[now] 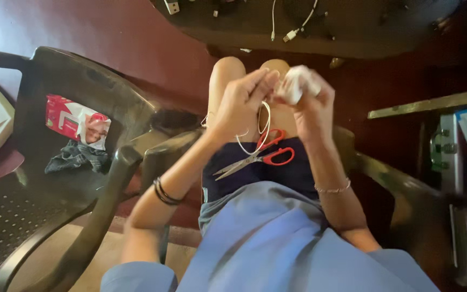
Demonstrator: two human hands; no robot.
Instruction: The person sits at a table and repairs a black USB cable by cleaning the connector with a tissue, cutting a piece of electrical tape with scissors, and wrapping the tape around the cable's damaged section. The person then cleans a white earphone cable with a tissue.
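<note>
I sit in a dark plastic chair and look down at my lap. My left hand pinches a thin white cord that loops down below my fingers. My right hand grips a small white wad of cloth or paper held up against the left fingertips. Red-handled scissors lie shut on my dark shorts, blades pointing left, just below both hands. Black bands circle my left wrist; a thin bracelet is on my right.
A second dark plastic chair stands at my left, with a red-and-white packet and a dark crumpled cloth on its seat. A dark table with white cables lies ahead. Metal hardware and papers sit at the right.
</note>
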